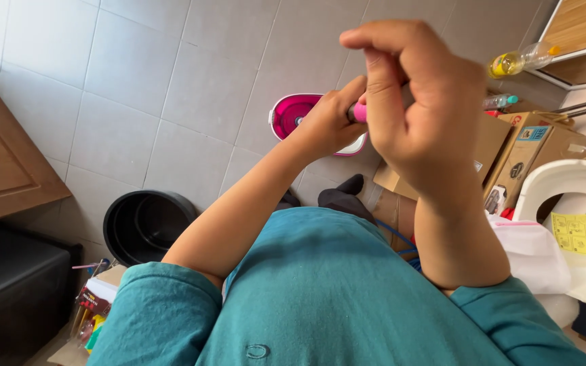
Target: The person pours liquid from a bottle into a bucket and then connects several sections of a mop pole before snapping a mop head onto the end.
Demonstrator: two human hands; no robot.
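The left hand (327, 125) was closed around a pink handle (357, 112), its grip clamped on it, held up above the tiled floor (171, 88). The right hand (422, 102) sat just right of it and nearer, fingers curled together with the fingertips (374, 47) pinched over the handle's end. Far below lay a pink-and-white bucket (293, 115); a black bin (144, 224) stood near left, cardboard boxes (517, 156) right.

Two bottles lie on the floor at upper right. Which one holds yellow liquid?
The clear bottle with the orange cap, farther up beside the wooden cabinet. The other bottle, nearer the cardboard boxes, has a teal cap and no yellow.
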